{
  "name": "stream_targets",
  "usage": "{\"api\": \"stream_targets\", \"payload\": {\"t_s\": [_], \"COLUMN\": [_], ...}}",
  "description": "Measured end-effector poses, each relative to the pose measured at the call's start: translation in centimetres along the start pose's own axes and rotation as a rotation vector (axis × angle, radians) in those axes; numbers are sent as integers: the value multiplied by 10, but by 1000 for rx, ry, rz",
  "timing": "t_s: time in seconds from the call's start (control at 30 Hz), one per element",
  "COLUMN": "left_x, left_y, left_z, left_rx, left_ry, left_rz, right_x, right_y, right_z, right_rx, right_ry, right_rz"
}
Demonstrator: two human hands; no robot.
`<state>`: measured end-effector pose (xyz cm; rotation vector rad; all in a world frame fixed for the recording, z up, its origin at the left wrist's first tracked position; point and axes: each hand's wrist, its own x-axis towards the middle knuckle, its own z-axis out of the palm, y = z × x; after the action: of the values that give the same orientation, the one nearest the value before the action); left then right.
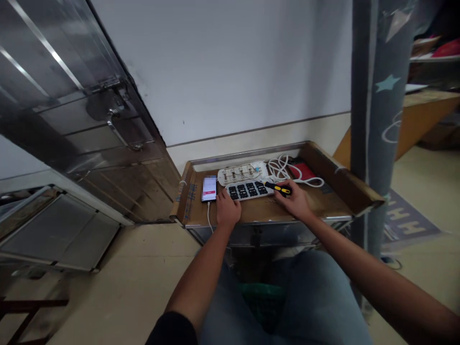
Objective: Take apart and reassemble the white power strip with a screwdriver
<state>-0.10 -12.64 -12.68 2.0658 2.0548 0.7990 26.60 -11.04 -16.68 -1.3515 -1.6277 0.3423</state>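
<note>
On a small table, a white power strip half (247, 190) lies with its black socket inserts showing. My left hand (227, 209) is at its left end, fingers bent against the edge and thumb near the front side. In my right hand (295, 201) is a screwdriver (282, 189) with a black and yellow handle, its tip pointing left over the strip's right end. Just behind lies the other white half (230, 175), open, with metal contacts and thin wires. A coiled white cable (280, 167) is to its right.
A lit phone (209, 188) with a white charging cord lies left of my left hand. Raised cardboard-covered sides (341, 179) border the brown table surface (309, 203). A red item (302, 171) sits beneath the cable. A metal door (108, 115) stands left, a wrapped grey post (377, 120) right.
</note>
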Motion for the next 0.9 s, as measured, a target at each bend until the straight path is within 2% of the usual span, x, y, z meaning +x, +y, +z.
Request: {"api": "stream_targets", "payload": {"t_s": [0.13,0.27,0.37,0.6,0.9], "left_x": [0,0,0,0,1], "left_y": [-1,-1,-1,-1,-1], "left_z": [1,2,2,1,2], "left_rx": [-8,-6,0,21,21], "left_ry": [5,9,9,4,-6], "left_rz": [-6,-7,-2,-4,-5], "right_x": [3,24,39,37,39], "right_y": [2,3,10,28,18], "right_z": [-11,-10,-9,-11,-3], "right_rx": [-177,-343,-456,-646,-750], "right_ry": [-102,-227,-269,-149,-109], "right_rz": [-127,-265,-324,-278,-269]}}
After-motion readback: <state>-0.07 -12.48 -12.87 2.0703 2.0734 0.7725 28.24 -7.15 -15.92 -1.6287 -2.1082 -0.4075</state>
